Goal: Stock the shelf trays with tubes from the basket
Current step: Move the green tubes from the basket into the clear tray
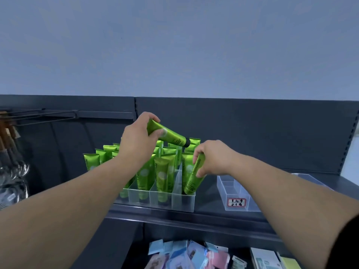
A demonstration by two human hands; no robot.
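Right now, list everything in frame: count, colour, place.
shelf: one, dark grey, middle of view
divided tray: one, clear, on the shelf, centre
standing tubes: over ten, green, in the divided tray
second tray: one, clear, right of the first, red-bordered label on front
packets: several, blue and pink, below the shelf
hanging items: several, brown-handled, far left
left hand: grips capped tube, green, tilted above the tray
right hand: grips front tube, green, lower end in tray's right lane

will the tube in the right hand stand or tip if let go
The tube leans with its lower end in the tray, so it would probably tip against the tray's side. Its glossy skin looks slippery. The right hand pinches it by the fingers alone, so it is likely light.
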